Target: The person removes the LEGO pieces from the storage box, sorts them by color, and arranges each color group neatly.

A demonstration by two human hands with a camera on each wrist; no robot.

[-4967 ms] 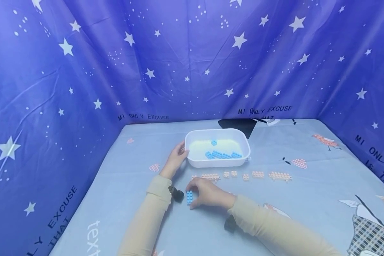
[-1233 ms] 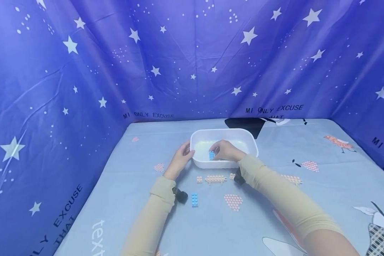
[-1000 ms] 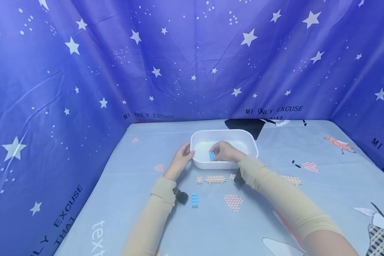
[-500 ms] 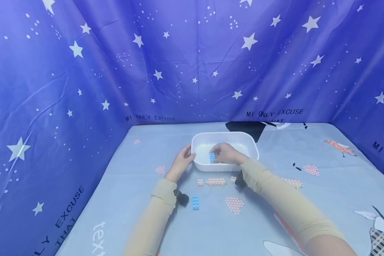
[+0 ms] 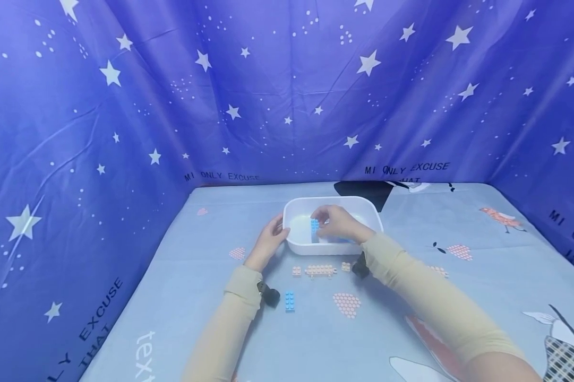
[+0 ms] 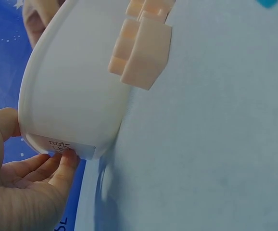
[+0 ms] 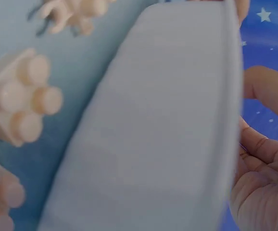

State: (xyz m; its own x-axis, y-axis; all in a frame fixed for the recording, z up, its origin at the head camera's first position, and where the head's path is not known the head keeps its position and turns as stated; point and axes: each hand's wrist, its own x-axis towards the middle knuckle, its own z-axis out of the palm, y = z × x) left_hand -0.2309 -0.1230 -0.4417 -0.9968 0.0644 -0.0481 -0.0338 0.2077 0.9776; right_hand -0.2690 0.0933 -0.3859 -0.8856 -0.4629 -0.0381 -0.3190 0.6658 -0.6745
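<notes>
My left hand [image 5: 268, 241] grips the left end of a white plastic bin [image 5: 332, 249]; in the left wrist view its thumb is at the rim and its fingers press the labelled outer wall. Inside the bin, my right hand [image 5: 341, 224] pinches a blue toy brick [image 5: 314, 225] between thumb and fingers. The brick stands on end, close to the near wall. More blue shows under the right hand, mostly hidden by it. Another blue toy brick [image 5: 289, 301] lies studs up on the cloth, by the left wrist camera. In the right wrist view the bin wall hides the held brick.
In front of the bin runs a row of peach toy bricks: a small one [image 5: 297, 271], a long one with clips [image 5: 321, 270], another small one [image 5: 346, 266], and one [image 5: 438, 271] partly behind the right sleeve. A starry blue curtain [image 5: 287, 159] borders the table.
Five seconds ago my right hand held a blue brick at the cloth; that brick now lies there alone. The right hand has moved into the bin and raised another one slightly. Left hand stays.
</notes>
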